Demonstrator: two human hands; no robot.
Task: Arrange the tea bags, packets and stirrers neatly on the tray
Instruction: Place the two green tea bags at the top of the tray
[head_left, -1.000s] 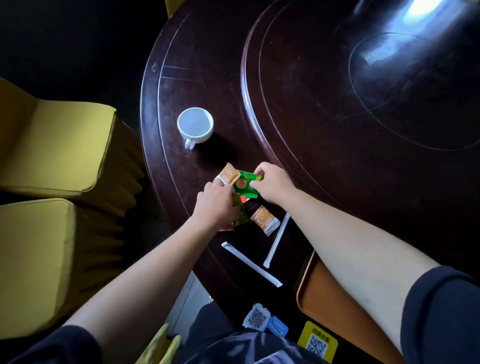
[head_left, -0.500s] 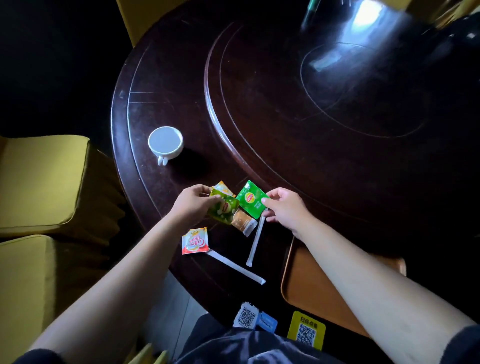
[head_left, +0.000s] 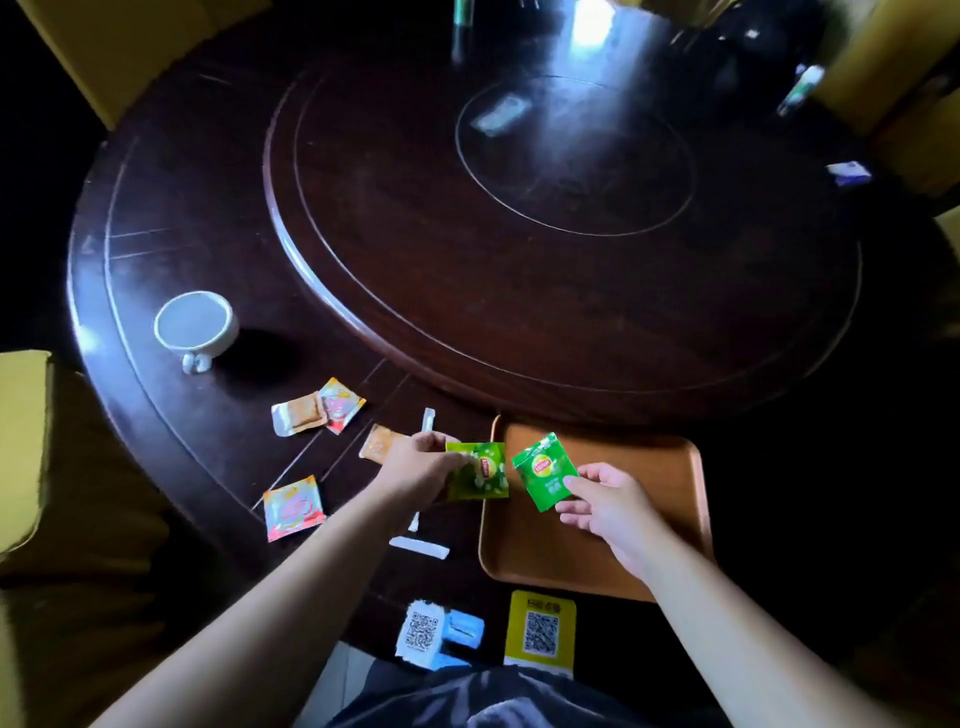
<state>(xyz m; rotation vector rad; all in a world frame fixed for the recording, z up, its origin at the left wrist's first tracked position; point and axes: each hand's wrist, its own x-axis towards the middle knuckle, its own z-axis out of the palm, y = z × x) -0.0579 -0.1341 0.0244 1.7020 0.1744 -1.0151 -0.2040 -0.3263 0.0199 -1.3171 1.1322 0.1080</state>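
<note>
My left hand (head_left: 422, 470) grips a yellow-green tea bag (head_left: 480, 472) at the left rim of the brown tray (head_left: 649, 457). My right hand (head_left: 605, 501) pinches a bright green tea bag (head_left: 543, 470) over the tray's left part. On the dark table to the left lie an orange packet (head_left: 379, 441), a tan packet (head_left: 298, 414) overlapping a red-orange packet (head_left: 340, 404), and another red-orange packet (head_left: 292, 508). One white stirrer (head_left: 427, 420) shows above my left hand, a second (head_left: 418, 548) below my wrist.
A white cup (head_left: 195, 325) stands at the table's left. A raised turntable (head_left: 519, 234) fills the table's middle. QR code cards (head_left: 540, 631) and a white-blue tag (head_left: 436, 631) sit at the near edge. Yellow chairs (head_left: 31, 467) stand on the left.
Both hands have carried their green tea bags rightward from the pile to the tray. The view has swung right and now shows the whole tray. The other packets stay on the table.
</note>
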